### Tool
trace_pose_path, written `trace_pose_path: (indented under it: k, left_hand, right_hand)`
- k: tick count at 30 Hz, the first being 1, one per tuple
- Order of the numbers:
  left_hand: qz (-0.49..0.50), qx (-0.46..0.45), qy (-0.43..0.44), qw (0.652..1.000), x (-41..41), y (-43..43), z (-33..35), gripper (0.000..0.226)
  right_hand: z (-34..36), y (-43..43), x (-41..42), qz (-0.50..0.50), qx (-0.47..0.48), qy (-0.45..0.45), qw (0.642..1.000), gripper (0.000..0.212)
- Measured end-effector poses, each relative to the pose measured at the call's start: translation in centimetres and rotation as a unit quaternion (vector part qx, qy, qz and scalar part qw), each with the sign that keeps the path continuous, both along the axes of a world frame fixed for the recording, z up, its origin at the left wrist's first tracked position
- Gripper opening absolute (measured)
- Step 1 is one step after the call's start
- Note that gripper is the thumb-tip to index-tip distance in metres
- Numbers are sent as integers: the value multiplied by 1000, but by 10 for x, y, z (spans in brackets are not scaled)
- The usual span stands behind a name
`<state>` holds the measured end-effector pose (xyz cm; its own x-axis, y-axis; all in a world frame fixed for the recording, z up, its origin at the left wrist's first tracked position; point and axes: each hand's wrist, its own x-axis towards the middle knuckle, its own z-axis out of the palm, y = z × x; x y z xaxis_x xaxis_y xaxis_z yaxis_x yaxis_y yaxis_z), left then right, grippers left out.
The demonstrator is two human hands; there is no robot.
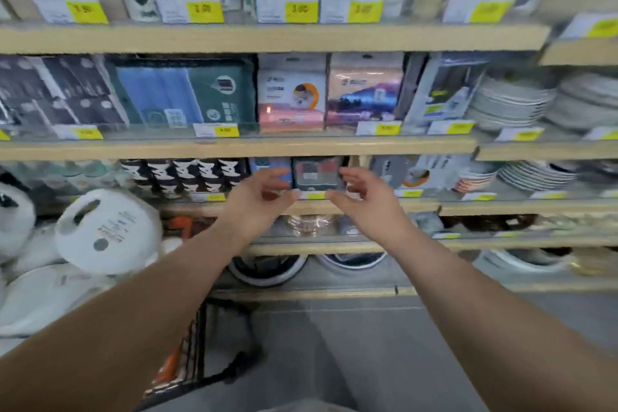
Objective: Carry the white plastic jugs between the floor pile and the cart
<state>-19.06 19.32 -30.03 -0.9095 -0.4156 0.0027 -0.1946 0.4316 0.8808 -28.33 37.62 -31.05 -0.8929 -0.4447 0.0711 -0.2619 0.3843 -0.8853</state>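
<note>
**Two hands close in on a dark packet at the third shelf**

A shop shelving unit (267, 38) fills the view, its wooden boards lined with yellow price tags (204, 12). Stacks of white plates (511, 104) sit to the right, and a large white lidded container (107, 231) bulges out low on the left beside a black wire basket (187, 354) on the grey floor.

On the third board down stands a dark packet (316, 174), upright, its long axis vertical, with a blue packet (267, 165) just beside it on the left. The picture is blurred, so its print cannot be read.

The left hand (264, 197) and the right hand (361, 196) flank the dark packet, fingers loosely spread and gripping nothing. The packet lies straight ahead between them and slightly above the thumbs. The right hand's fingertips (347, 174) seem nearer its edge; whether they touch it cannot be told.
</note>
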Motion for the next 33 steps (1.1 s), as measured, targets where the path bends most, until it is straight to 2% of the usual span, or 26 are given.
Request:
trace_pose_path:
  k: [6,8,11,18,27,33]
  left_hand:
    - [-125,4,24,992,-94,166,14,39]
    - [-155,18,31,987,-121,226,15,38]
    - [-209,55,35,976,-155,316,11,36]
    - [-333,73,44,939,-227,502,9,33]
    - [-489,77,20,869,-343,715,-4,32]
    - [-591,74,11,803,-419,862,15,34]
  right_hand:
    - [12,178,-39,-121,-13,6,993,40]
    - [16,240,-50,-156,3,12,988,45]
    - [18,329,-63,-222,-3,1,975,48]
    - [22,503,-78,-357,-6,2,934,47]
    - [4,695,-131,-538,8,-4,843,50]
    - [11,811,-176,-635,0,-2,773,47]
